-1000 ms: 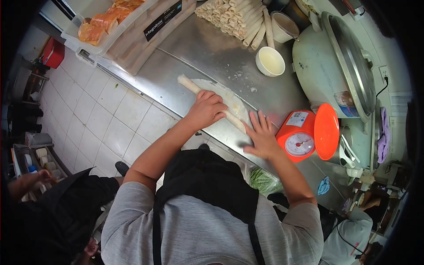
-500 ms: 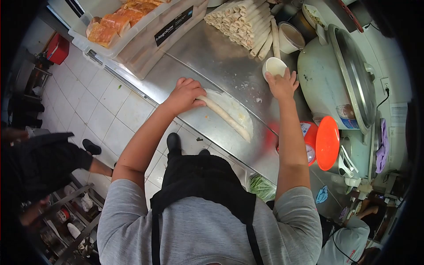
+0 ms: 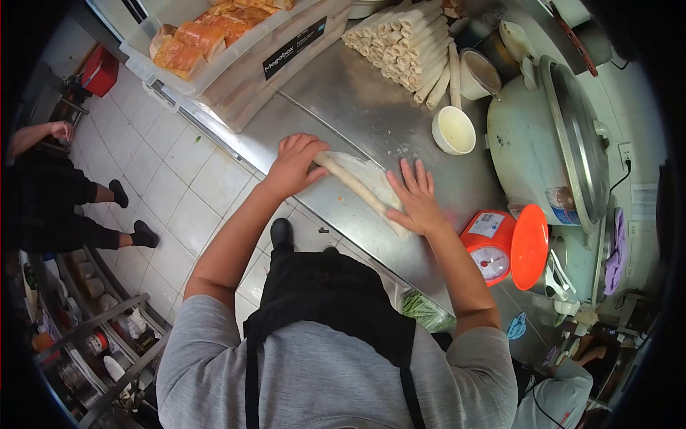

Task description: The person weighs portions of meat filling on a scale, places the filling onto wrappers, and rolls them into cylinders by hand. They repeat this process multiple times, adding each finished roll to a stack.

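Observation:
A long, thin pale wrapper roll (image 3: 355,187) lies slantwise on the steel table, with a flat flap of wrapper (image 3: 366,170) spread along its far side. My left hand (image 3: 294,164) is at the roll's upper left end, its thumb and fingers around that end. At the other end, my right hand (image 3: 416,200) lies with fingers spread, its thumb touching the roll near the lower right tip. Beyond the right hand stands a small white bowl (image 3: 454,131) with pale contents, apart from both hands.
A stack of finished rolls (image 3: 404,50) sits at the back, beside a white tub (image 3: 477,75). At the back left is a clear plastic box (image 3: 236,93) of orange-brown pieces. Right of me are an orange scale (image 3: 489,247) and a large lidded pot (image 3: 525,136). Other people stand left and lower right.
My right hand has let go of the white bowl and come back toward me to the roll. The left hand stays at the roll's end. A person at left has moved.

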Demonstrator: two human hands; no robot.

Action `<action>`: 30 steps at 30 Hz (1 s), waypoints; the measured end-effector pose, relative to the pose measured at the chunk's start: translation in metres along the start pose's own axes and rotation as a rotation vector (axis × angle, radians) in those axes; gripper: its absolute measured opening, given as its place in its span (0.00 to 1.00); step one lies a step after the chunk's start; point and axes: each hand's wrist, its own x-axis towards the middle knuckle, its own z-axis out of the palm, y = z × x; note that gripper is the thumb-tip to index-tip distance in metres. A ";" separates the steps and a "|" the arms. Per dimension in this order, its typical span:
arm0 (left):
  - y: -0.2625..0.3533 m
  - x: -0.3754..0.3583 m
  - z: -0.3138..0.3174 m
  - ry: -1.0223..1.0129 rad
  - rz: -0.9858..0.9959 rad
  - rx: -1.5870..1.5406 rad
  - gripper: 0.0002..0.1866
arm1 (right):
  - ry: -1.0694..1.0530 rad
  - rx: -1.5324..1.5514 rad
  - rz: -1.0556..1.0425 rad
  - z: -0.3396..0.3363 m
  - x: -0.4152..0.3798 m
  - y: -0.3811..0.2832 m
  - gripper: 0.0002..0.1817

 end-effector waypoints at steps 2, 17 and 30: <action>-0.002 -0.003 0.002 0.024 -0.028 -0.004 0.18 | -0.048 -0.010 -0.049 -0.008 -0.001 -0.006 0.41; -0.004 -0.004 0.004 0.049 -0.073 -0.026 0.15 | 0.276 -0.264 0.570 -0.052 0.045 0.066 0.30; -0.004 -0.004 0.003 0.046 -0.110 -0.057 0.16 | -0.026 0.066 -0.281 -0.009 0.091 -0.041 0.41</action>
